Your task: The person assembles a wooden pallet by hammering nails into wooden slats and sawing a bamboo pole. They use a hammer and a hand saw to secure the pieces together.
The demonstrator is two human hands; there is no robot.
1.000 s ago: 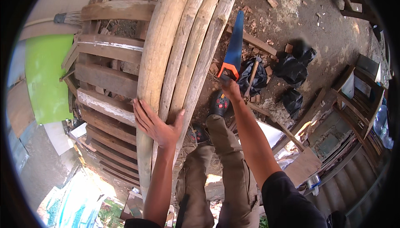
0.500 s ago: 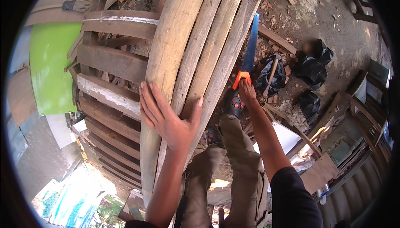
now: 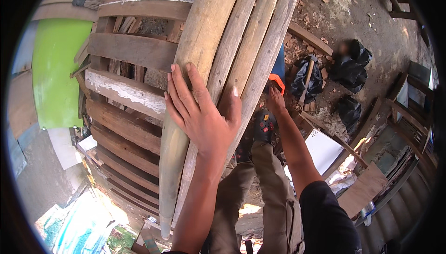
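Note:
My left hand (image 3: pixel 202 114) lies with fingers spread on a thick pale pole (image 3: pixel 200 35). Its thumb reaches across the thinner wooden poles (image 3: pixel 241 63) lying alongside. To the right of the poles, my right hand (image 3: pixel 276 101) is closed around the orange handle of a handsaw (image 3: pixel 278 81). Only a short stretch of the saw's blue blade shows above the handle. The rest of the blade is hidden under the rightmost pole, so I cannot see its teeth or tip.
The poles rest on a slatted wooden frame (image 3: pixel 132 47). Black plastic bags (image 3: pixel 348 73), a wooden-handled tool (image 3: pixel 307 80) and a loose plank (image 3: pixel 309 38) lie on the littered ground. My shoe (image 3: pixel 265 126) is below the saw. A white panel (image 3: pixel 316 149) and scrap timber stand at right.
The saw has swung left, and most of its blade, earlier visible to the tip, is now under the rightmost pole. My left hand has slid slightly farther along the poles. The whole view has shifted.

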